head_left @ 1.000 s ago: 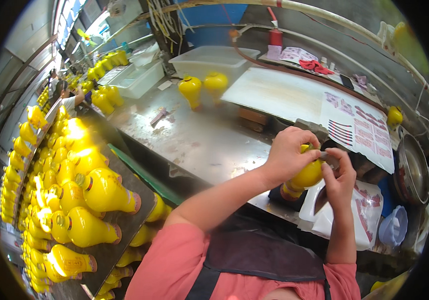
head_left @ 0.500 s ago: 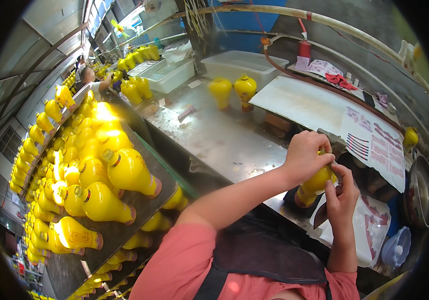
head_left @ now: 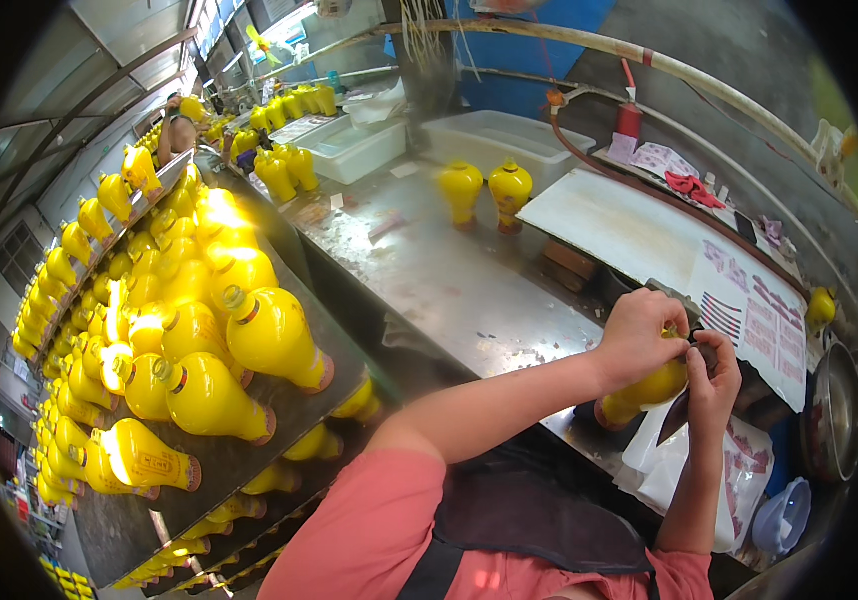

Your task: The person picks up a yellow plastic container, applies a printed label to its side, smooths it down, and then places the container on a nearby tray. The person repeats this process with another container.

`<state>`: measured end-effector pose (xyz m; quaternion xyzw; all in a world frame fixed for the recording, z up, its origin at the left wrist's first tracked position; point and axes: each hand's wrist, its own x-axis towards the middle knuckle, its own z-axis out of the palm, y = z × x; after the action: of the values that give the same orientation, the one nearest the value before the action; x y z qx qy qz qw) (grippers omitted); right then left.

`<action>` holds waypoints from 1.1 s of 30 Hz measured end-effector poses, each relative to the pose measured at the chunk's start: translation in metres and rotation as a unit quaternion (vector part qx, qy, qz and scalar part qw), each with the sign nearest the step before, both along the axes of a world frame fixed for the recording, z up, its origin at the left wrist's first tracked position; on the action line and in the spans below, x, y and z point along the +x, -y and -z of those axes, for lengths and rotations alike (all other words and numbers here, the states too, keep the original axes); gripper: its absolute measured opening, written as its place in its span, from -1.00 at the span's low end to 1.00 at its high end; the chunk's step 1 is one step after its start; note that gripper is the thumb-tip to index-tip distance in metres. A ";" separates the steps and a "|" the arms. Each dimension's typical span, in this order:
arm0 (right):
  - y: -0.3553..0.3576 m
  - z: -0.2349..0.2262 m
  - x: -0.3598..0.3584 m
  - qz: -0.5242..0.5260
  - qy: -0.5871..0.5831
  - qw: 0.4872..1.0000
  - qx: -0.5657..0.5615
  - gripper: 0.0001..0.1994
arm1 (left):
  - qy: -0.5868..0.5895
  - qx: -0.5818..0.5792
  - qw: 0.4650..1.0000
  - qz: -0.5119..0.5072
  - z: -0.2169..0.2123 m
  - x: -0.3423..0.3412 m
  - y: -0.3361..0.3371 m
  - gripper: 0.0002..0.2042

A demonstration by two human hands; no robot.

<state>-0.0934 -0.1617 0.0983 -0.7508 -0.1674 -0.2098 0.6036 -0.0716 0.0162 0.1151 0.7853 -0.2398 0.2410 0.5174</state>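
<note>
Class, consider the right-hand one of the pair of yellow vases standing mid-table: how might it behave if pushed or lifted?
The yellow vase would probably tip fairly easily, since its broad shoulders sit above a narrower lower part. Its glossy highlights suggest it may be slippery. It looks stiff, perhaps fragile, given its smooth, hard-looking surface.

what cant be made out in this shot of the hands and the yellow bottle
All in the head view:
Neck of the yellow bottle: mostly hidden by the left hand.
Anything pinched in the right hand: too small, and covered by that hand.
Upper end of the dark pointed piece: hidden by the right hand.
Marks on the printed sheet: too small.
The co-worker's hands: too small and blurred.
</note>
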 end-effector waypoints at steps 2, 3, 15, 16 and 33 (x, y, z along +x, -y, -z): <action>-0.001 0.000 -0.002 0.015 0.015 1.000 -0.018 -0.83 | -0.010 -0.003 0.999 0.032 0.000 0.004 -0.003 -0.85; -0.002 -0.001 -0.006 0.020 0.010 1.000 -0.018 -0.83 | -0.019 -0.007 0.998 0.053 0.000 0.006 -0.005 -0.85; -0.005 -0.003 -0.021 0.045 0.052 0.996 -0.049 -0.87 | -0.107 -0.013 0.991 0.085 -0.008 0.014 0.000 -0.82; -0.005 -0.001 -0.022 0.040 0.039 0.996 -0.062 -0.87 | -0.132 -0.038 0.985 0.107 -0.009 0.014 0.000 -0.83; 0.007 0.014 -0.016 0.060 0.038 0.997 -0.041 -0.81 | -0.015 0.023 0.999 0.017 -0.002 0.016 0.005 -0.85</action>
<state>-0.1090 -0.1683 0.0845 -0.7750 -0.1532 -0.2674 0.5518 -0.0560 0.0116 0.1172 0.7967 -0.2505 0.2146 0.5063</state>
